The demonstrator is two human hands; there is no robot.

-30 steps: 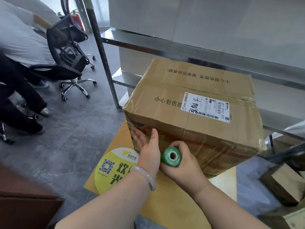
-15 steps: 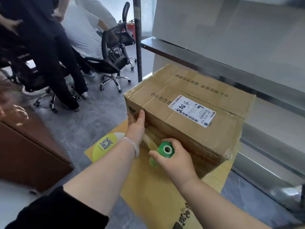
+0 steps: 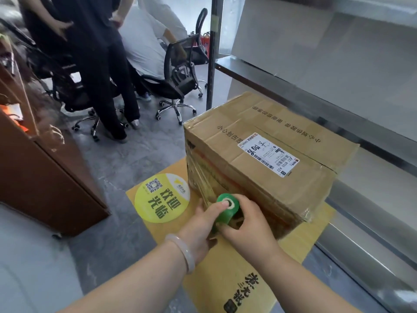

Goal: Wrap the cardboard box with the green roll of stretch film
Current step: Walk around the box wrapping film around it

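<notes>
Two bare hands are holding a small green roll of stretch film (image 3: 225, 208) at lower centre of the frame, just beside the near side of a brown cardboard box (image 3: 259, 177). The left hand (image 3: 200, 220), wearing a pale bracelet (image 3: 182, 251), is curling its grip round the roll from the left, thumb lying at the core's open end. The right hand (image 3: 250, 227) is wrapping its grip round the roll from the right. Stretched clear film (image 3: 200, 177) is running from the roll up across the box's near left corner. The box, bearing a white shipping label (image 3: 268, 153), is sitting right of centre on a flat yellow cardboard sheet (image 3: 225, 279) on the grey floor, with a round yellow sticker (image 3: 161, 197) to its left. People and a black office chair (image 3: 178, 73) are occupying the upper left.
</notes>
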